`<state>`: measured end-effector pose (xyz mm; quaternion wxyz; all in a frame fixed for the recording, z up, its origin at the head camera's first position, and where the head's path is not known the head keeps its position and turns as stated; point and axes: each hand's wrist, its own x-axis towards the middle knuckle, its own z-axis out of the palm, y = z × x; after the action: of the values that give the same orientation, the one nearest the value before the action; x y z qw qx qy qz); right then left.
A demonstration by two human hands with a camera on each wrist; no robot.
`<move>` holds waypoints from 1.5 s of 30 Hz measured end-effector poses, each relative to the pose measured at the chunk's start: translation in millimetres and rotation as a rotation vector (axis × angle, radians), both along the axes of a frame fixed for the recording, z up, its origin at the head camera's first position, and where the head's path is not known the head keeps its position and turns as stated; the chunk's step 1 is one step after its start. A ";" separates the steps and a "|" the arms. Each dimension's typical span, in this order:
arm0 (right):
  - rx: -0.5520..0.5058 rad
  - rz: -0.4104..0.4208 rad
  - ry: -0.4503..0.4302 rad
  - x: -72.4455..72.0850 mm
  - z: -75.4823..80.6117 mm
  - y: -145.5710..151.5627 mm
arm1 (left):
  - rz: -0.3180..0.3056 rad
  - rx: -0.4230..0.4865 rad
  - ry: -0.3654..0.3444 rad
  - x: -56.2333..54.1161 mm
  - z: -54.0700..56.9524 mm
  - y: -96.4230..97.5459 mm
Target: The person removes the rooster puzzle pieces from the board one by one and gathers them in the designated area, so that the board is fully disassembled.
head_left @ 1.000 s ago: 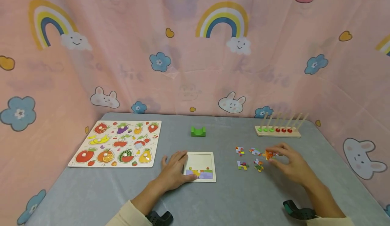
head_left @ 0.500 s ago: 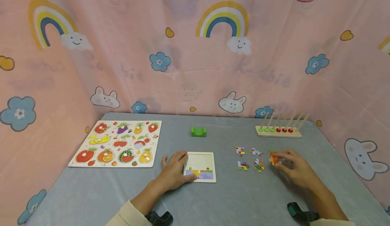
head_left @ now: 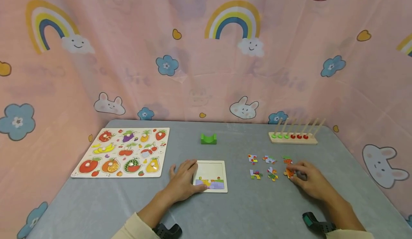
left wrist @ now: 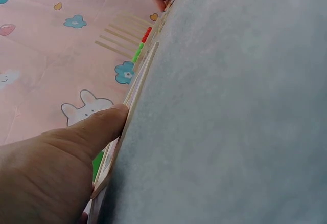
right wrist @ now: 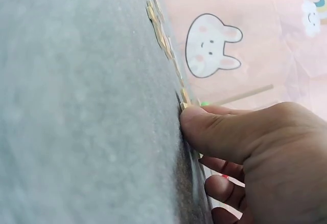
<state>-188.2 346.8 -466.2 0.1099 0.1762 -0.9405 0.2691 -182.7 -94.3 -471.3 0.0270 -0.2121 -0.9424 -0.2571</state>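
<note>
A: What fills most of our view?

B: The pink cloth (head_left: 199,83), printed with rainbows and rabbits. In front of it we have the grey table (head_left: 244,212).

A: Next down, the fruit board (head_left: 119,152)?

B: Yes, flat on the table's left side. Well apart from it, near the far right corner, we see the peg rack (head_left: 293,141).

A: And the 2 hands?

B: The left hand (head_left: 181,181) has its fingers outstretched, thumb spread away from them. The right hand (head_left: 309,180) has thumb and forefinger clamped on a small thing we come to below.

A: What is under the left?

B: The puzzle tray (head_left: 210,169): fingers along its left rim, thumb over its near rim. We find a joined strip (head_left: 216,185) along its near side. Beyond the tray sits the green block (head_left: 208,141).

A: And the smaller things?

B: Right of the tray, 2 rows of 3 loose pieces (head_left: 255,175). The right hand pinches the orange piece (head_left: 288,174), right end of the near row. Smallest, on the rack, are 3 green beads (head_left: 280,136) and 3 red beads (head_left: 299,137).
</note>
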 end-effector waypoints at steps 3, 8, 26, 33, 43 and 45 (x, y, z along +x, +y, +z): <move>0.002 -0.004 -0.024 -0.1 1.4 0.0 | 0.002 0.003 0.002 0.1 0.3 -0.1; -0.014 -0.002 -0.020 3.6 10.3 -1.3 | -0.002 0.000 -0.010 -0.3 -1.4 0.7; -0.111 0.186 0.103 19.8 74.7 -68.0 | -0.003 0.024 -0.010 -0.2 -1.6 0.2; -0.136 0.258 0.088 16.3 83.4 -102.9 | -0.005 0.031 -0.017 -0.5 -1.0 -1.9; -0.191 0.389 0.107 10.6 85.1 -147.7 | -0.050 0.078 -0.068 -2.6 2.7 -6.4; -0.206 0.401 0.095 10.2 85.9 -155.8 | -0.061 0.087 -0.077 -2.9 3.2 -7.2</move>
<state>-178.1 191.0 -380.4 0.1160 0.3601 -0.8479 0.3713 -185.6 -101.5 -468.1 -0.0078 -0.2294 -0.9238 -0.3064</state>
